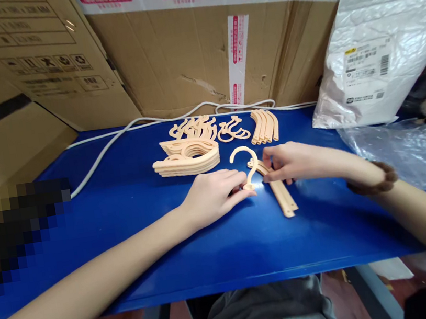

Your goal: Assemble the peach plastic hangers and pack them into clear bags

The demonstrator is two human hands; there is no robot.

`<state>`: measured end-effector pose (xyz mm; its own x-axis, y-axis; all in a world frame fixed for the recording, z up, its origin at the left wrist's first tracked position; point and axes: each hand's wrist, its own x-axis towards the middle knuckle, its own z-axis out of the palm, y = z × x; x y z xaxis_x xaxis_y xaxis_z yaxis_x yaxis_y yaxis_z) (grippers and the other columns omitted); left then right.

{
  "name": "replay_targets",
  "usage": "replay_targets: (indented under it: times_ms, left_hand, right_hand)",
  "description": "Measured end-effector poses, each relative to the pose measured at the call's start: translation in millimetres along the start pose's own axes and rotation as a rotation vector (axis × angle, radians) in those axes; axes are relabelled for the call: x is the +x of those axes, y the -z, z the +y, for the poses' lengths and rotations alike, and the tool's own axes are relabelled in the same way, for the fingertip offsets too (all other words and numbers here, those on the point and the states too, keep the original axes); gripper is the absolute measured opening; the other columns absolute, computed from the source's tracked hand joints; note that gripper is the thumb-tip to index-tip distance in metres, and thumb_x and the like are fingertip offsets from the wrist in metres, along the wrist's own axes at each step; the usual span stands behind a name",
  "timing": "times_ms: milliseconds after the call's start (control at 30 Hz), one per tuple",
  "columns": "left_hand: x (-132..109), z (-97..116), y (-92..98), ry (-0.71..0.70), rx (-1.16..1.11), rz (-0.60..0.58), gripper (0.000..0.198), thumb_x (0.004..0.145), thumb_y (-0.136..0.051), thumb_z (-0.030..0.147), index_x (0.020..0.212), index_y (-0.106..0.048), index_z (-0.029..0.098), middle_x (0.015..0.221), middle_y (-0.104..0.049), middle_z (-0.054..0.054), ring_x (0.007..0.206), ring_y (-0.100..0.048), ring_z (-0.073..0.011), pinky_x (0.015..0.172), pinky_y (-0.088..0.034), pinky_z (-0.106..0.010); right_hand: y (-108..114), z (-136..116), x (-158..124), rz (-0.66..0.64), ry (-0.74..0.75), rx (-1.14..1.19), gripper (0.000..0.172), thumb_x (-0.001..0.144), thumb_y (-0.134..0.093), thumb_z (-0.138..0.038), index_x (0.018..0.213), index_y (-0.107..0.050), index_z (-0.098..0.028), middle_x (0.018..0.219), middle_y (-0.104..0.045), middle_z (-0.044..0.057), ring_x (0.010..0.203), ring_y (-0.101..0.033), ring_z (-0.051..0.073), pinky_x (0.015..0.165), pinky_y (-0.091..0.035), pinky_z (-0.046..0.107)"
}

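Note:
My left hand pinches the base of a cream plastic hanger hook, whose curved end points up and to the left. Closed around the upper part of some cream hanger arms is my right hand; their flat ends slant down toward the front of the table. Fingers hide part of these arms. The hook's base and the arms' top lie close together, and I cannot tell whether they are joined. Just behind my left hand sits a stack of wider cream hanger pieces.
Loose hooks, a smaller hook group and curved arms lie along the back of the blue table. A white cable runs behind them. Cardboard boxes and a white plastic parcel border the table.

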<state>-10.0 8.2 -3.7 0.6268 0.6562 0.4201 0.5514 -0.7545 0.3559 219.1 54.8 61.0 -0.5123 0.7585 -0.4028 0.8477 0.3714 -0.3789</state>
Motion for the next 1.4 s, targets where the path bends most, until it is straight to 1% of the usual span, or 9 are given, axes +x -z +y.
replay_targets:
  times_ms: [133, 200, 500, 700, 800, 900, 1067, 1200, 1400]
  left_hand:
    - [1.0, -1.4, 0.8, 0.028, 0.013, 0.038, 0.035, 0.099, -0.052, 0.041, 0.074, -0.053, 0.017, 0.067, -0.056, 0.004, 0.057, -0.047, -0.0096, 0.055, -0.028, -0.022]
    - [1.4, -1.3, 0.2, 0.023, 0.025, 0.044, 0.035, 0.1, -0.051, 0.041, 0.074, -0.054, 0.017, 0.067, -0.057, 0.004, 0.056, -0.047, -0.0096, 0.054, -0.028, -0.022]
    - [1.7, 1.3, -0.8, 0.059, 0.071, 0.06, 0.039, 0.1, -0.048, 0.044, 0.075, -0.056, 0.016, 0.068, -0.061, 0.003, 0.055, -0.051, -0.0093, 0.054, -0.029, -0.022]
    - [1.1, 2.0, -1.9, -0.003, 0.115, 0.075, 0.04, 0.102, -0.044, 0.044, 0.076, -0.057, 0.017, 0.069, -0.063, 0.002, 0.058, -0.054, -0.0106, 0.053, -0.032, -0.023]
    - [1.4, 3.4, -1.6, -0.034, 0.158, 0.063, 0.035, 0.1, -0.049, 0.045, 0.082, -0.059, 0.017, 0.076, -0.066, 0.001, 0.069, -0.059, -0.0145, 0.058, -0.039, -0.025]
    - [3.2, 4.5, -0.5, -0.08, 0.221, 0.049, 0.031, 0.1, -0.049, 0.043, 0.097, -0.064, 0.016, 0.096, -0.069, -0.004, 0.091, -0.061, -0.0205, 0.078, -0.048, -0.031]
    - [5.1, 3.2, -2.5, -0.202, 0.218, 0.002, 0.036, 0.102, -0.045, 0.04, 0.124, -0.061, 0.016, 0.131, -0.063, -0.009, 0.119, -0.058, -0.0233, 0.098, -0.048, -0.036]
    - [3.9, 2.3, -3.1, -0.219, 0.206, 0.022, 0.034, 0.103, -0.043, 0.036, 0.117, -0.064, 0.013, 0.12, -0.069, -0.009, 0.109, -0.065, -0.0216, 0.093, -0.052, -0.034]
    - [1.7, 4.6, 3.0, -0.232, 0.258, 0.11, 0.029, 0.103, -0.045, 0.03, 0.094, -0.068, 0.016, 0.086, -0.073, -0.002, 0.077, -0.069, -0.015, 0.067, -0.05, -0.025]
  right_hand:
    - [-21.1, -14.8, 0.0, 0.264, 0.055, -0.101, 0.025, 0.085, -0.06, -0.045, 0.088, -0.055, -0.021, 0.073, -0.068, 0.002, 0.06, -0.059, 0.015, 0.054, -0.033, 0.026]
    - [-24.5, -13.3, 0.2, 0.315, 0.074, -0.09, 0.023, 0.086, -0.059, -0.043, 0.086, -0.057, -0.021, 0.075, -0.068, 0.001, 0.062, -0.058, 0.015, 0.055, -0.032, 0.026]
    - [-30.6, -1.5, 15.9, 0.227, 0.302, 0.641, 0.032, 0.096, -0.035, -0.025, 0.072, -0.055, -0.018, 0.061, -0.058, -0.001, 0.046, -0.046, 0.008, 0.048, -0.036, 0.024]
    - [-36.8, -9.5, 13.5, 0.254, 0.363, 0.734, 0.029, 0.091, -0.06, -0.04, 0.075, -0.057, -0.017, 0.063, -0.054, -0.004, 0.053, -0.045, 0.008, 0.051, -0.036, 0.023]
    - [-35.9, -7.8, 15.1, 0.319, 0.337, 0.823, 0.03, 0.092, -0.059, -0.039, 0.071, -0.056, -0.017, 0.059, -0.05, -0.004, 0.051, -0.042, 0.007, 0.049, -0.032, 0.023]
    - [-34.3, -3.5, 18.5, 0.442, 0.281, 0.957, 0.026, 0.092, -0.058, -0.036, 0.074, -0.057, -0.017, 0.059, -0.049, -0.005, 0.049, -0.04, 0.006, 0.046, -0.027, 0.023]
    - [-35.5, 4.5, 26.1, 0.516, 0.253, 1.019, 0.024, 0.089, -0.06, -0.036, 0.074, -0.057, -0.017, 0.061, -0.049, -0.005, 0.048, -0.041, 0.006, 0.046, -0.027, 0.023]
    - [-39.2, 7.6, 32.0, 0.496, 0.275, 0.982, 0.025, 0.087, -0.061, -0.039, 0.076, -0.057, -0.018, 0.058, -0.051, -0.005, 0.047, -0.042, 0.006, 0.045, -0.028, 0.023]
    - [-40.9, 6.5, 33.8, 0.491, 0.274, 0.937, 0.024, 0.086, -0.062, -0.039, 0.075, -0.058, -0.018, 0.055, -0.052, -0.005, 0.048, -0.043, 0.007, 0.045, -0.031, 0.023]
